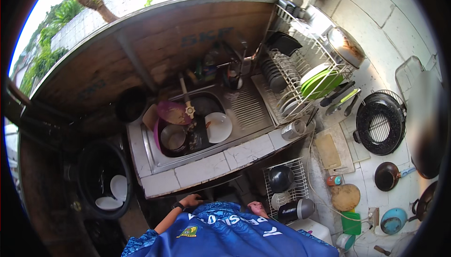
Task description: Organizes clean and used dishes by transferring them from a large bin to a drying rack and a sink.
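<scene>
My left hand point(191, 200), with a dark watch at its wrist, is by the hem of my blue shirt, below the tiled counter edge; its fingers are partly hidden. On the other side of the shirt front, my right hand point(257, 208) has curled fingers near the hem; what it holds, if anything, does not show. Before me is a stainless steel sink point(155, 163) with a purple basin point(157, 138), a metal pot point(173, 137) inside it, a purple bowl point(173, 112) and a white plate point(218, 127). A tap point(189, 110) reaches over them.
Left of the counter, a black tub point(82, 183) holds white dishes point(118, 187). A wire dish rack point(287, 105) with plates stands right of the sink. A lower rack point(303, 177) carries a black bowl point(281, 178). Pans and cutting boards point(328, 150) hang on the tiled wall.
</scene>
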Motion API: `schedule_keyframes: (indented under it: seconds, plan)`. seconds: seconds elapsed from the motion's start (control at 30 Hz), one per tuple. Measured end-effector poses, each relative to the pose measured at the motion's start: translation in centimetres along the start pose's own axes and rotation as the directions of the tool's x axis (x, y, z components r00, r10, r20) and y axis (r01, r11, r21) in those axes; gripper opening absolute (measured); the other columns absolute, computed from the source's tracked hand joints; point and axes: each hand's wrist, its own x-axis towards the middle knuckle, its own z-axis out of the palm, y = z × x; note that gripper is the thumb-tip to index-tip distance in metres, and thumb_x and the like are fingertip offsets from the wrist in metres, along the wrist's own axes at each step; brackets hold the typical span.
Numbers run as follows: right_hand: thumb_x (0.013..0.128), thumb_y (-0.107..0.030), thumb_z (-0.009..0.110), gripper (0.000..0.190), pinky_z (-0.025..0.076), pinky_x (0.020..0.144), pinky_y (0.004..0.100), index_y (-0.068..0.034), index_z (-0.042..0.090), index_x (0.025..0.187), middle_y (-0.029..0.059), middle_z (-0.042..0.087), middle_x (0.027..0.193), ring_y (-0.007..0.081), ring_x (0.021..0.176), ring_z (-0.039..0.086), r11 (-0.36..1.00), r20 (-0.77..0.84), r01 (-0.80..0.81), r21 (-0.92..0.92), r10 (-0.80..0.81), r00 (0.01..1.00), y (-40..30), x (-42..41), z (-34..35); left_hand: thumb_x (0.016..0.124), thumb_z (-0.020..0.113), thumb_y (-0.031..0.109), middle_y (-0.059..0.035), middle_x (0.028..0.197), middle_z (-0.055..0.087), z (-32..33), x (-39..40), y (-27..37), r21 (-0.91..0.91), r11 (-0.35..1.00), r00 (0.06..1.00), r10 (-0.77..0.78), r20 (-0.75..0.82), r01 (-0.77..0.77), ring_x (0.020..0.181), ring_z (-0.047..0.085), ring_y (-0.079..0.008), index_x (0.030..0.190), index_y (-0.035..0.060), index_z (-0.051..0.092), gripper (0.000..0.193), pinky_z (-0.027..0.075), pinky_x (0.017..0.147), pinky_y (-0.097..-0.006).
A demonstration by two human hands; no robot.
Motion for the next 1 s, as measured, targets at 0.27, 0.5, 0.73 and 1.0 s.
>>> schedule_keyframes:
  seconds: [0.27,0.5,0.73,1.0]
  plan:
    - [0.09,-0.012,0.053,0.015,0.053,0.054,0.0288,-0.01,0.067,0.094,0.0071,0.065,0.068,0.0143,0.06,0.063,0.916,0.022,-0.22,0.335,0.226,0.974,0.2,-0.5,4.0,0.079,0.067,0.034,-0.0184,0.115,0.063,2.9,-9.4,-12.9,-0.27,0.91,0.891,-0.381,-0.245,0.315,0.111,0.059,-0.0318,0.113,0.0049,0.065,0.045,0.046,0.096,-0.0368]
    - [0.085,-0.028,0.059,0.021,0.055,0.07,0.0324,-0.012,0.071,0.09,0.0111,0.07,0.09,0.0215,0.08,0.068,0.979,-0.139,-0.074,-0.189,0.048,0.989,6.9,2.3,10.7,0.078,0.067,0.031,-0.018,0.112,0.065,5.0,-14.0,-15.8,-0.407,0.803,0.774,-0.565,-0.285,0.436,0.108,0.061,-0.0299,0.11,0.0051,0.067,0.041,0.047,0.095,-0.0357]
    - [0.083,-0.036,0.061,0.031,0.051,0.085,0.0308,-0.01,0.071,0.096,0.0114,0.069,0.101,0.0253,0.097,0.066,0.979,0.001,-0.053,-0.195,0.055,0.999,1.7,-0.1,8.9,0.078,0.065,0.028,-0.0189,0.111,0.065,6.4,-14.1,-15.0,-0.531,0.783,0.755,-0.552,-0.354,0.323,0.107,0.062,-0.0307,0.111,0.0029,0.066,0.041,0.047,0.094,-0.0352]
    - [0.089,-0.017,0.055,0.019,0.054,0.07,0.0303,-0.007,0.069,0.097,0.0103,0.07,0.09,0.0197,0.082,0.068,0.995,0.101,-0.069,0.065,0.063,0.993,-5.3,0.7,5.7,0.079,0.065,0.028,-0.0187,0.111,0.066,7.7,-14.2,-12.6,-0.67,0.688,0.695,-0.627,-0.353,0.28,0.107,0.062,-0.0299,0.11,0.003,0.066,0.04,0.047,0.094,-0.0353]
